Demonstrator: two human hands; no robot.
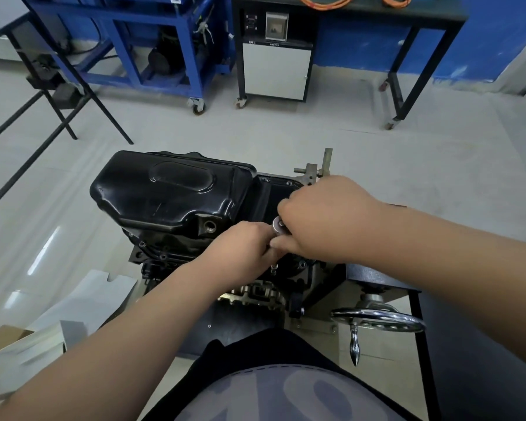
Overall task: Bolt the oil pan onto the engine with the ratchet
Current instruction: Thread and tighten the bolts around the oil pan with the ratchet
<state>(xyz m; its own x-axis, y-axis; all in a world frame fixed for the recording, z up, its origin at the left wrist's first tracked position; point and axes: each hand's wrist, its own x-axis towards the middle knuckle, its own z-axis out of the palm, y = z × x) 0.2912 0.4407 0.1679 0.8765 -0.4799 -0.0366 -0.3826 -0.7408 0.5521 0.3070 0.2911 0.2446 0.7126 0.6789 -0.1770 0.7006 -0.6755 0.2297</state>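
The ratchet (277, 226) sits at the near rim of the oil pan (170, 192). The right hand (325, 220) grips it from above; the left hand (240, 247) pinches it lower.

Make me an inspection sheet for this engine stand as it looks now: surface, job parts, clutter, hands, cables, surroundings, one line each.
Surface: grey floor; the stand's chrome handwheel at right.
Job's things: black oil pan seated on the engine; ratchet head over the near flange.
Clutter: white cartons lower left.
Grippers: right hand grips the ratchet; left hand curled on it below the head.
Cables: orange cables on the far table.
Surroundings: blue cart, white cabinet on casters.
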